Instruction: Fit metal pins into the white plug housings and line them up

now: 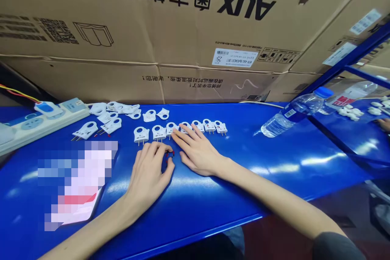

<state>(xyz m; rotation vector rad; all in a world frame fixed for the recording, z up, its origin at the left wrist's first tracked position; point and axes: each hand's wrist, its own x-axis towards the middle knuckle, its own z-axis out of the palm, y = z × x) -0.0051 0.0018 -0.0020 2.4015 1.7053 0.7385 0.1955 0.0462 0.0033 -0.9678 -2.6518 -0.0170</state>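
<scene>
A glossy blue metal workbench [274,162] runs beneath a wall of large brown corrugated cardboard boxes [183,28] printed in black. Along the bench stands a neat row of small white plastic two-pin plugs [179,130], each flat with a round hole at the top and thin metal prongs pointing toward the viewer. A looser pile of the same white plug parts [115,111] lies to the left, beside a long white plastic power strip [39,122] with pale blue sockets.

A clear plastic water bottle with a blue cap [295,113] lies on its side to the right; whether it holds water cannot be told.

The left hand [149,174] rests palm down on the bench, fingers curled loosely, its thumb and forefinger pinched on a tiny red and black piece [170,154] that sits on the bench between the two hands. The right hand [196,150] lies flat and spread open, gripping nothing, its fingertips touching the plugs in the middle of the row.

A white card with a red band [76,203], partly blurred, lies at the near left.
</scene>
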